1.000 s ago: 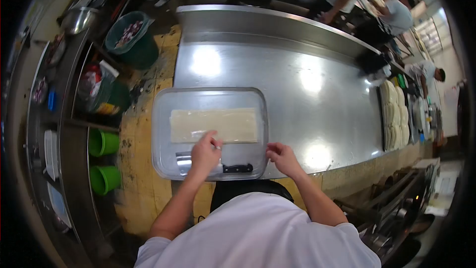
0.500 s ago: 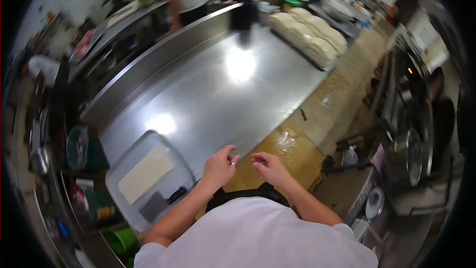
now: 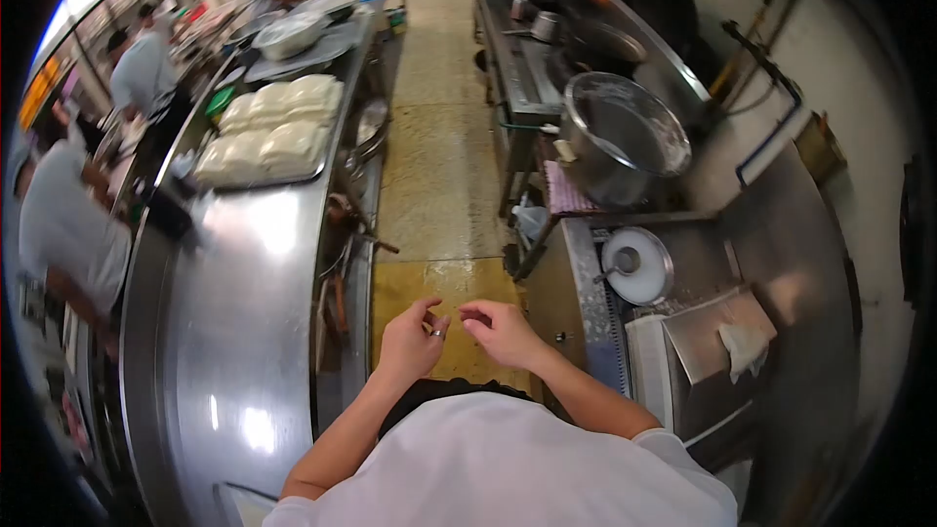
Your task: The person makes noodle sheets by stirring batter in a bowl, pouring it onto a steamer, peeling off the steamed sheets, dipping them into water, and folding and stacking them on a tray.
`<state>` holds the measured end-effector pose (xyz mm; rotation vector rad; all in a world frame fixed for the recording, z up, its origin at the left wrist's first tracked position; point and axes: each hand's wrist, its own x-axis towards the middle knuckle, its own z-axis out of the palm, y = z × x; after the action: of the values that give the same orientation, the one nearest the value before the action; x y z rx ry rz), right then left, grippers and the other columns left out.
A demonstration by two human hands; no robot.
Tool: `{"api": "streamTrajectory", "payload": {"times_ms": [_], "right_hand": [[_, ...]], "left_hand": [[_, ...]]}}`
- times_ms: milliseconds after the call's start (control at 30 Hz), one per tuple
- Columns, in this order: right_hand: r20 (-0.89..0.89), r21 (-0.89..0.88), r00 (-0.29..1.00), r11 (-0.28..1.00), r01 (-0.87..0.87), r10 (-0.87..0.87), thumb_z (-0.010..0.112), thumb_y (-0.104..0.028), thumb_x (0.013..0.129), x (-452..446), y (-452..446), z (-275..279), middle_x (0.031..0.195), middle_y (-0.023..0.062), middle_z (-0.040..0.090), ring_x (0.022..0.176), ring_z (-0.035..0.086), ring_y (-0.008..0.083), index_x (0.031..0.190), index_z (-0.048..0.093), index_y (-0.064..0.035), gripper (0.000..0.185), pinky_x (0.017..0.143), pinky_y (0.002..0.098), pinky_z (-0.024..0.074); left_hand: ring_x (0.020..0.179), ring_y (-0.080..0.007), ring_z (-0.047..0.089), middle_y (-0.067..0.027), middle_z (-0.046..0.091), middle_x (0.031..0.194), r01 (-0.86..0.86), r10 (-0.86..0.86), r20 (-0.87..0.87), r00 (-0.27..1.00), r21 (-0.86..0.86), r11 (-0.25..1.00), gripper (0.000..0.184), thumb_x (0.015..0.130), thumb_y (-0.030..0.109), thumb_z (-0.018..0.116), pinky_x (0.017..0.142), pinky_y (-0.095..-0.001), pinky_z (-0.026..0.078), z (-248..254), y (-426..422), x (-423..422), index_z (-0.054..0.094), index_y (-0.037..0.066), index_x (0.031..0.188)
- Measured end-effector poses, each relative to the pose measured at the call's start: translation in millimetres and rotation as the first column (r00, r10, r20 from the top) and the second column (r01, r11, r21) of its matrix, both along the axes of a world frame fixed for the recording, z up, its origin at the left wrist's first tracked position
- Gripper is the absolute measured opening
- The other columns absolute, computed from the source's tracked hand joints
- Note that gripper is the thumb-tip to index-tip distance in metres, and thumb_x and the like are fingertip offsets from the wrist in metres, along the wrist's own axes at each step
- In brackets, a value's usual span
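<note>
My left hand (image 3: 412,340), with a ring on one finger, hovers in front of my body with loosely curved fingers and nothing in it. Close beside it is my right hand (image 3: 501,331), also empty, its fingers bent but apart. Both hang in the air over the yellowish floor (image 3: 444,283) of an aisle, touching nothing. To the left runs a steel worktable (image 3: 244,307). Toward its far end lies a tray of pale, puffy dough-like blocks (image 3: 268,132).
On the right stand a big metal pot (image 3: 625,141), a round pan with white contents (image 3: 639,278) and a cooking range (image 3: 532,68). Pans and handles (image 3: 337,303) jut from under the worktable. Several people (image 3: 73,215) are at the left and back. The aisle (image 3: 425,156) runs ahead.
My view has swung right, from the worktable to the aisle. The clear plastic tray with the pale slab has almost left view. My hands stay empty and sit slightly closer together.
</note>
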<state>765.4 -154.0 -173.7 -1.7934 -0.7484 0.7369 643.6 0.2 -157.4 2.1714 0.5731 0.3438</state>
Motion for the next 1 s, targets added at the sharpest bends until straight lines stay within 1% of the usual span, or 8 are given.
{"api": "streamTrajectory", "payload": {"times_ms": [267,467,633,667,700,833,867,1000], "right_hand": [[0.146,0.073,0.916,0.928,0.365,-0.372,0.066,-0.008,0.095,98.4,-49.5,36.7,0.109,0.0140,0.073,0.094,0.072,0.0204,0.122,0.065,0.0030,0.030,0.083,0.0328,0.0567],[0.620,0.213,0.582,0.827,0.521,-0.526,0.066,-0.004,0.088,207.4,-28.5,99.7,0.131,0.0206,0.058,0.111,0.064,0.0337,0.131,0.059,0.0016,0.044,0.093,0.0416,0.0534],[0.879,0.065,0.390,0.877,0.475,-0.276,0.068,-0.005,0.085,311.3,29.8,145.8,0.149,0.0237,0.041,0.135,0.046,0.0438,0.138,0.054,-0.0018,0.056,0.107,0.0505,0.0459],[0.908,0.007,0.371,0.890,0.456,-0.197,0.067,-0.005,0.086,333.6,39.4,138.9,0.152,0.0232,0.039,0.136,0.044,0.0445,0.139,0.055,-0.0028,0.055,0.108,0.0505,0.0457],[0.928,-0.054,0.353,0.898,0.438,-0.116,0.066,-0.005,0.088,352.7,46.9,134.9,0.154,0.0226,0.037,0.138,0.042,0.0451,0.140,0.055,-0.0039,0.054,0.108,0.0504,0.0456],[0.765,-0.359,0.641,0.868,0.344,0.062,0.066,-0.004,0.086,404.3,48.6,152.2,0.118,0.0223,0.057,0.114,0.060,0.0399,0.111,0.063,-0.0014,0.025,0.091,0.0467,0.0539],[0.880,-0.245,0.474,0.884,0.398,0.030,0.066,-0.005,0.086,425.5,39.3,135.3,0.101,0.0196,0.058,0.097,0.066,0.0382,0.098,0.060,-0.0013,0.015,0.081,0.0459,0.0553],[0.934,-0.162,0.330,0.666,0.729,-0.134,0.070,-0.021,0.092,464.4,-24.9,195.5,0.096,0.0222,0.067,0.091,0.067,0.0412,0.097,0.063,-0.0006,0.022,0.080,0.0493,0.0559]], "left_hand": [[0.065,-0.0227,0.068,-0.0137,0.071,0.084,0.410,-0.405,0.084,0.911,-0.063,0.910,0.033,0.094,0.014,0.072,0.063,-0.0364,0.053,30.0,-19.8,164.3,0.065,0.002,0.124],[0.062,-0.0191,0.064,-0.0121,0.070,0.080,0.548,-0.536,0.133,0.834,-0.090,0.831,0.032,0.094,0.015,0.073,0.060,-0.0344,0.052,28.3,-0.3,282.4,0.066,0.002,0.122],[0.068,-0.0310,0.069,-0.0168,0.072,0.082,0.591,-0.590,0.046,0.806,-0.130,0.796,0.032,0.093,0.016,0.072,0.066,-0.0424,0.054,38.2,21.3,371.2,0.065,0.002,0.121],[0.059,-0.0139,0.057,-0.0090,0.067,0.076,0.606,-0.596,0.109,0.795,-0.144,0.782,0.023,0.095,0.011,0.071,0.056,-0.0326,0.047,38.1,24.9,386.4,0.066,-0.001,0.114],[0.061,-0.0173,0.060,-0.0106,0.068,0.077,0.606,-0.595,0.117,0.795,-0.171,0.776,0.026,0.094,0.012,0.071,0.058,-0.0346,0.049,36.6,28.4,401.6,0.066,0.000,0.117],[0.063,-0.0209,0.065,-0.0126,0.071,0.084,0.623,-0.593,0.190,0.782,-0.228,0.749,0.030,0.093,0.012,0.072,0.061,-0.0350,0.052,30.3,38.9,454.5,0.066,0.003,0.121],[0.063,-0.0206,0.064,-0.0128,0.071,0.086,0.631,-0.591,0.220,0.776,-0.247,0.735,0.030,0.093,0.012,0.072,0.061,-0.0342,0.052,33.6,38.7,463.9,0.066,0.003,0.121],[0.067,-0.0171,0.064,-0.0117,0.067,0.106,0.728,-0.668,0.347,0.658,-0.066,0.682,0.033,0.090,0.009,0.075,0.062,-0.0323,0.052,51.9,31.3,494.9,0.066,0.004,0.122]]}}
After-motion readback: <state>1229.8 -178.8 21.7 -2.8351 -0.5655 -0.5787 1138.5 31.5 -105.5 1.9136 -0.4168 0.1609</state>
